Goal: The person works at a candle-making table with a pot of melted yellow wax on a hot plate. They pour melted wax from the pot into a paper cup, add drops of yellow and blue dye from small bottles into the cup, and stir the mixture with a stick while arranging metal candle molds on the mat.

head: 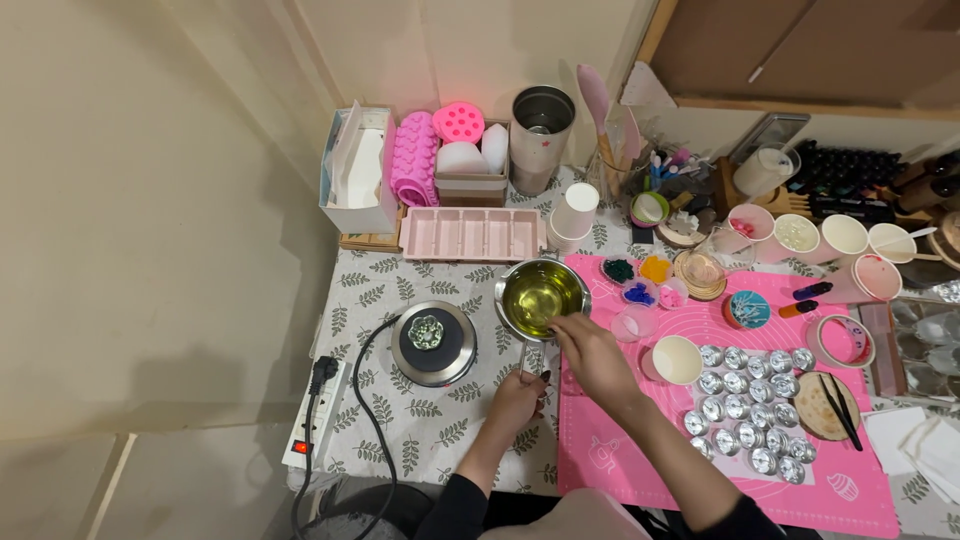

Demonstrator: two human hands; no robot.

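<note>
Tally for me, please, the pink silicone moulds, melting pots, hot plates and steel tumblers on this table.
Pink silicone moulds: 3
Melting pot: 1
Hot plate: 1
Steel tumbler: 1
Total: 6

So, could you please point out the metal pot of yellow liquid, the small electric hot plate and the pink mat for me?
metal pot [541, 297], head view, on the yellow liquid inside.
electric hot plate [432, 343], head view, on its dark top.
pink mat [600, 455], head view, on a bare lower-left part.
</note>
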